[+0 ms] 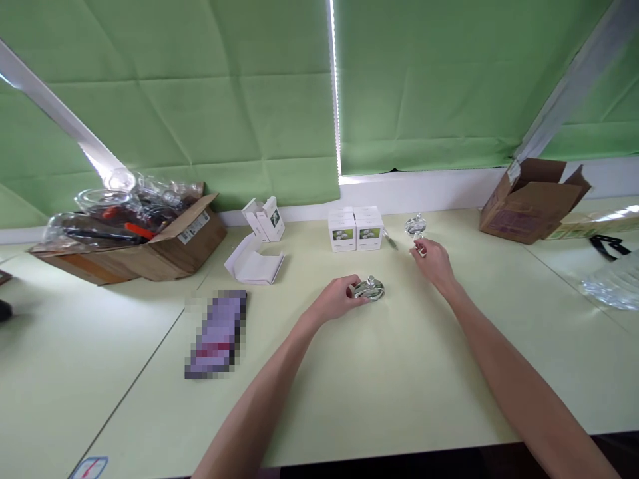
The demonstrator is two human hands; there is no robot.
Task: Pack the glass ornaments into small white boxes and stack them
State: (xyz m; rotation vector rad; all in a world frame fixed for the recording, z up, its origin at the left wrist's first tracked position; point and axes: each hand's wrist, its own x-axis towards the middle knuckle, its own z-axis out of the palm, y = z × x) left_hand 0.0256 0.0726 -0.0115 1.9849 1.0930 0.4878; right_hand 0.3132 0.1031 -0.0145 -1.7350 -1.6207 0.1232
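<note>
My left hand [338, 299] rests on the pale green table [399, 372], fingers closed around a small round glass bottle with a silver top [370, 289]. Farther back and to the right, my right hand [433, 259] pinches a small clear and silver piece [418, 249]. Just behind that hand lies a round clear glass cap [415, 225]. A thin silver piece [391, 241] lies beside the small white printed boxes [355, 229] stacked at the back centre.
An open cardboard box full of glass parts [134, 229] sits at back left, another open cardboard box [532, 199] at back right. Opened white cartons [259, 243] lie left of centre. A blurred flat item [217, 334] lies nearer. Clear plastic [606, 286] sits at far right.
</note>
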